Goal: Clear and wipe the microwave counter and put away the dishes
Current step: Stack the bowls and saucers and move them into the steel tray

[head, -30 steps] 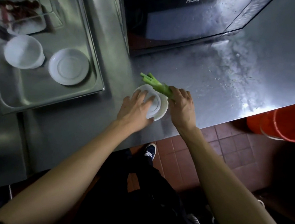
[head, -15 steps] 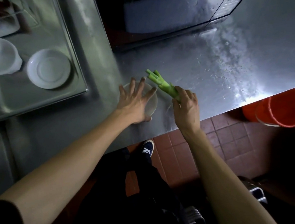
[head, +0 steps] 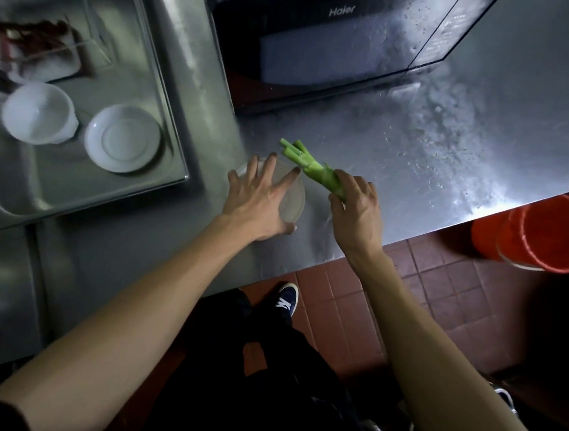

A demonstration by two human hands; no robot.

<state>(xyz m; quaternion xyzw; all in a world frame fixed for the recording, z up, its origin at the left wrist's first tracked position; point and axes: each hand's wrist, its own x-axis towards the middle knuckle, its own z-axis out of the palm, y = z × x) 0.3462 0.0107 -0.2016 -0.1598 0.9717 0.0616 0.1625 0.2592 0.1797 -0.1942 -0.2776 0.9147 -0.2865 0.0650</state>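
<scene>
A small white dish [head: 295,199] lies on the steel counter [head: 434,180] in front of the black Haier microwave [head: 325,43]. My left hand [head: 260,199] rests flat on the dish with fingers spread and straight, covering most of it. My right hand [head: 355,214] grips the lower end of a bunch of green stalks [head: 306,164], lifted just right of the dish, cut ends pointing up-left. In the steel sink [head: 178,158] at the left sit a white plate [head: 123,137] and a white bowl [head: 39,113].
A clear container with reddish food [head: 36,49] stands at the sink's far end. The counter right of the microwave is wet and speckled. Orange buckets [head: 546,231] stand on the tiled floor past the counter's edge. My shoe [head: 286,299] is below the counter.
The left hand went from curling round the dish to lying flat on it with fingers spread. The right hand lifted the green stalks off the dish and to its right.
</scene>
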